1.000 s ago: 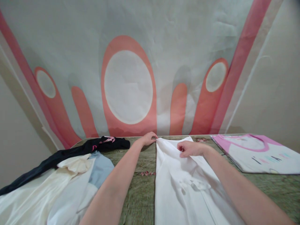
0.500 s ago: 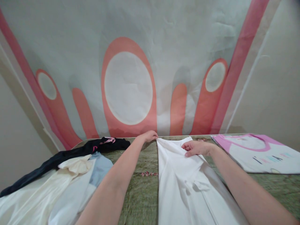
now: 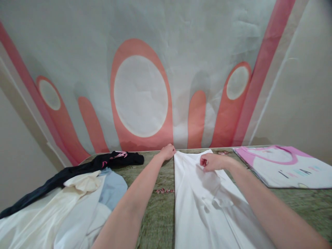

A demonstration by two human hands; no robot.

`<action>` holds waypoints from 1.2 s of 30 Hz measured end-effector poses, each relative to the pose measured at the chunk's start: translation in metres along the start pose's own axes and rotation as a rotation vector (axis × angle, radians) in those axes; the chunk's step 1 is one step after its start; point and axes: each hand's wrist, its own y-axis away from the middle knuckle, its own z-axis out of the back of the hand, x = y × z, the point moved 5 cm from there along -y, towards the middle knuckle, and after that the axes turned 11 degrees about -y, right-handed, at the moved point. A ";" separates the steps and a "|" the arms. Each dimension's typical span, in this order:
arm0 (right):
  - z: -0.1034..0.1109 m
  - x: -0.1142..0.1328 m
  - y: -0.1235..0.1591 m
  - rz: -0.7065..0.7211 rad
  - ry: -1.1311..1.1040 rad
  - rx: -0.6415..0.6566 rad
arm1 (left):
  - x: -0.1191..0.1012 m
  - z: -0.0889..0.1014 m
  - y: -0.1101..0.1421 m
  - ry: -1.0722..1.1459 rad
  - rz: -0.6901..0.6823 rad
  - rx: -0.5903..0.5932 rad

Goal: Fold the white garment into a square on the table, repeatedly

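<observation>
A white garment (image 3: 199,214) lies lengthwise on the table with folds in its middle. Its kind is not plain from here. My left hand (image 3: 168,152) is closed at the far left corner of this garment, fingertips pinching the cloth edge. Over the upper right part of it hovers my right hand (image 3: 211,162), fingers curled in, with a shadow on the cloth below. No fabric shows between those fingers.
Left of my arm lie a heap of cream and pale blue clothes (image 3: 83,207) and a black garment (image 3: 95,164) with pink print. A folded pink-and-white T-shirt (image 3: 295,169) is at the right. The wood-patterned table (image 3: 155,214) meets a printed backdrop (image 3: 181,52).
My right hand has lifted off the white cloth, its fingers curling tighter. My left hand has shifted slightly right at the corner, and the garment's top lies flatter.
</observation>
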 end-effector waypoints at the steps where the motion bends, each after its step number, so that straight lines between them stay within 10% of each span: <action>1: -0.001 0.001 -0.001 0.013 0.009 -0.002 | -0.001 0.001 0.000 -0.013 0.018 0.000; 9: -0.002 -0.003 0.000 0.041 -0.040 0.046 | -0.025 0.021 0.011 -0.101 0.056 -0.066; 19: 0.006 -0.005 -0.012 0.069 -0.068 -0.188 | -0.097 0.020 0.079 -0.077 -0.105 -0.004; 27: 0.021 -0.011 -0.009 -0.027 -0.078 -0.373 | -0.099 -0.002 0.102 -0.018 -0.149 0.042; 36: 0.032 -0.015 0.037 -0.003 -0.037 -0.513 | -0.127 0.017 0.121 0.031 -0.241 0.029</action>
